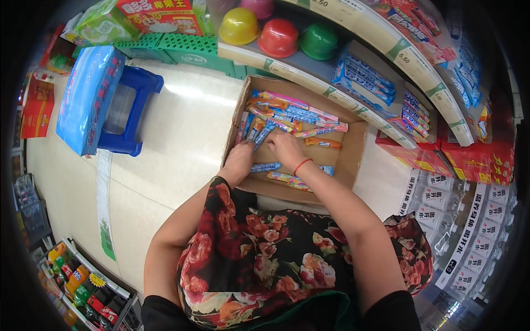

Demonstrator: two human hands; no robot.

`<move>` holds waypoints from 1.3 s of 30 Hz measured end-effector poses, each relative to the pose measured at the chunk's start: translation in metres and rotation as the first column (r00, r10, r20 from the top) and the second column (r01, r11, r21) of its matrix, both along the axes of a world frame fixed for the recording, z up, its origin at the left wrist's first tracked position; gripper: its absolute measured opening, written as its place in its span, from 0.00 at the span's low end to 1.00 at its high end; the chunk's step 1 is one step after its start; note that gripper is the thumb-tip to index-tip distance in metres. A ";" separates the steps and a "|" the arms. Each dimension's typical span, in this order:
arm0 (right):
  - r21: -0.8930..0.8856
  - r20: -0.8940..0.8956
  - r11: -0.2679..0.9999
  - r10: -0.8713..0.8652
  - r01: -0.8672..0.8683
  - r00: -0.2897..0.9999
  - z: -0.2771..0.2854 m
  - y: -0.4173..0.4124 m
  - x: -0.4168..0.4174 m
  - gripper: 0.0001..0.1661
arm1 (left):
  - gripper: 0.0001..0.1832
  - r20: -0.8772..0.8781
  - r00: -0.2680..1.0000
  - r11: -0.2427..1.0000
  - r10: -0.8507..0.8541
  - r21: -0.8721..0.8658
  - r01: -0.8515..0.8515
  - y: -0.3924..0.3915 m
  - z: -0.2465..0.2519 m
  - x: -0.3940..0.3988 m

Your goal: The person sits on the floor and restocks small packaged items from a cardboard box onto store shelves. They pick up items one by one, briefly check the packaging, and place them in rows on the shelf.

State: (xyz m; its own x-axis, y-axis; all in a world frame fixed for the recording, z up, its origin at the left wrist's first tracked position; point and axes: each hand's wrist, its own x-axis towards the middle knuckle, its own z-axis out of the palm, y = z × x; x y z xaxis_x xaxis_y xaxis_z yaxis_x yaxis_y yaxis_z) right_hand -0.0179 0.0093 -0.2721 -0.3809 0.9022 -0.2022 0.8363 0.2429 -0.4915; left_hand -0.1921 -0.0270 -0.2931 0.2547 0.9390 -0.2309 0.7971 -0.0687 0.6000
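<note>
Before me on the floor lies an open cardboard box (356, 165) with many wrapped candy rolls, blue, orange and pink. My left hand (240, 160) reaches over the box's left edge, its fingertips at the lower ends of a few rolls; whether it grips one is hidden. A blue candy roll (263, 136) slants between my two hands. My right hand (285, 148) is over the box's middle, fingers curled close to that roll; its grip cannot be made out. Nearer me in the box are a blue Mentos roll (266, 167) and multicoloured rolls (290, 180).
A shelf edge (290, 73) overhangs the box's far side, with plastic bowls (278, 38) and candy cartons (364, 78) on it. Left stands a blue stool (134, 111) beside a blue package (89, 99). Bottled water packs (434, 198) are at the right, a bottle bin (124, 291) at lower left.
</note>
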 end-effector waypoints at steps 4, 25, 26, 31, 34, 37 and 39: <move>0.025 -0.006 0.998 -0.059 0.059 0.998 -0.017 -0.005 -0.005 0.14 | 0.14 -0.040 0.998 0.997 -0.043 -0.065 0.040 0.002 -0.015 0.000; -0.803 -0.226 0.415 -0.876 0.428 0.426 -0.093 -0.033 -0.026 0.13 | 0.16 0.139 0.977 0.950 0.161 -0.290 -0.115 0.009 -0.036 0.012; -0.773 -0.258 0.445 -0.872 0.452 0.416 -0.097 -0.034 -0.027 0.14 | 0.18 0.155 0.972 0.946 0.177 -0.300 -0.125 0.011 -0.034 0.015; -0.582 -0.370 0.672 -0.721 0.459 0.586 -0.057 -0.033 -0.024 0.18 | 0.29 0.239 0.915 0.916 0.324 -0.323 -0.239 0.015 -0.023 0.024; -0.500 -0.505 0.769 -0.633 0.399 0.587 -0.046 -0.030 -0.013 0.24 | 0.36 0.411 0.815 0.899 0.409 -0.335 -0.283 0.024 -0.013 0.034; -0.596 -0.405 0.725 -0.643 0.346 0.650 -0.032 -0.024 0.004 0.24 | 0.38 0.432 0.788 0.898 0.439 -0.182 -0.401 0.028 0.017 0.044; -0.528 -0.456 0.796 -0.560 0.296 0.692 -0.014 -0.023 0.012 0.24 | 0.41 0.488 0.760 0.902 0.428 -0.188 -0.387 0.035 0.000 0.038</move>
State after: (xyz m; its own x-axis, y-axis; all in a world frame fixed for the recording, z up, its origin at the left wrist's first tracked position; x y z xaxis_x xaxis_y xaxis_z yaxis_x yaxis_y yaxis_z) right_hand -0.0056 -0.0135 -0.2865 -0.1296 0.8846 -0.4479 0.3267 -0.3884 -0.8616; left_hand -0.1541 0.0083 -0.2931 -0.0497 0.9672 -0.2492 0.3197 0.2518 0.9134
